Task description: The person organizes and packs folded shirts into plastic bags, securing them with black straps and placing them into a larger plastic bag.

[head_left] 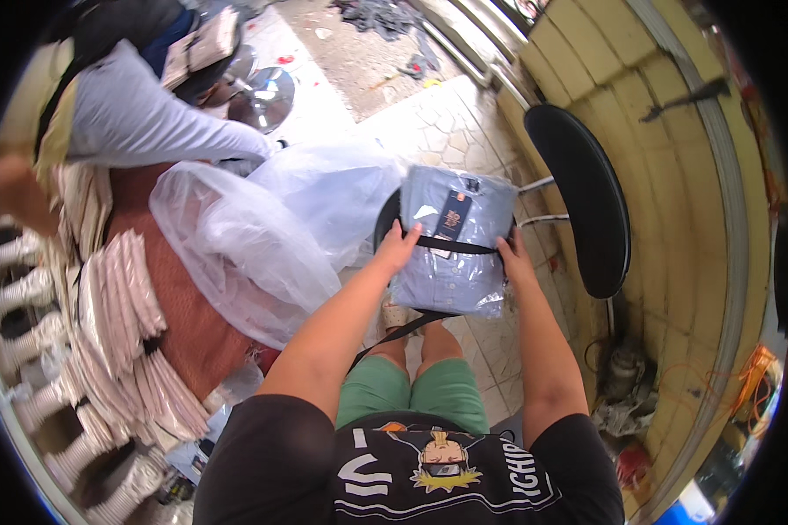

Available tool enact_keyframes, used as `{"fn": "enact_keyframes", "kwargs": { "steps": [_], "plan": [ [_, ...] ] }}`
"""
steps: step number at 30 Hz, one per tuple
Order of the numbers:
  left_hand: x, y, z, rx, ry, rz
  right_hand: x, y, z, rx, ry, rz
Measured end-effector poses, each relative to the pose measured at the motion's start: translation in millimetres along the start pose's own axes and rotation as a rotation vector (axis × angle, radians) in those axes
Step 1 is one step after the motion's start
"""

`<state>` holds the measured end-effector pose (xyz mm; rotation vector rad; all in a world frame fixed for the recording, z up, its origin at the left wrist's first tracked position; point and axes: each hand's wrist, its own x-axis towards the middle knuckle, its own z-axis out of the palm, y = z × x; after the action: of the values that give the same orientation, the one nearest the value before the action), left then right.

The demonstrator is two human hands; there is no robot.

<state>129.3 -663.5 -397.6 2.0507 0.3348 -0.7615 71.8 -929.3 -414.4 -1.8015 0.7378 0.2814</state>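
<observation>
I see a flat pack of folded blue-grey shirt in shiny clear plastic (453, 284) right in front of the person's knees; a thin black band (460, 246) crosses its middle; the bare left hand (400, 247) is curled on its left edge, the bare right hand (514, 254) on its right edge, both by the band; I think it helps to hold both sides level and pull the band gently and flat, as the plastic looks slippery; a small dark card tag (452, 214) could get bent, so go easy there; around them, a big cloudy see-through plastic sheet (236, 232) lies close to the left arm and might catch it; a curved black chair back (578, 201) stands at the right, so the right elbow needs care
</observation>
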Motion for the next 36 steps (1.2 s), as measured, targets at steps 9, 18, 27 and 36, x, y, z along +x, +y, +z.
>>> {"fn": "enact_keyframes", "kwargs": {
  "steps": [9, 18, 27, 36],
  "plan": [
    [-164, -12, -108, 0.519, -0.351, 0.227, -95, -73, -51, -0.417, 0.048, -0.438],
    [-333, -121, -70, 0.018, 0.438, 0.007, -110, -193, 52, -0.821, -0.602, -0.932],
    [-463, -172, 0, -0.322, 1.161, -0.096, -228, -226, 214, -0.868, -1.143, -1.447],
    [-552, -296, -109, 0.205, 1.468, -0.797, -394, -205, 268, -0.891, -1.399, -1.524]
  ]
}}
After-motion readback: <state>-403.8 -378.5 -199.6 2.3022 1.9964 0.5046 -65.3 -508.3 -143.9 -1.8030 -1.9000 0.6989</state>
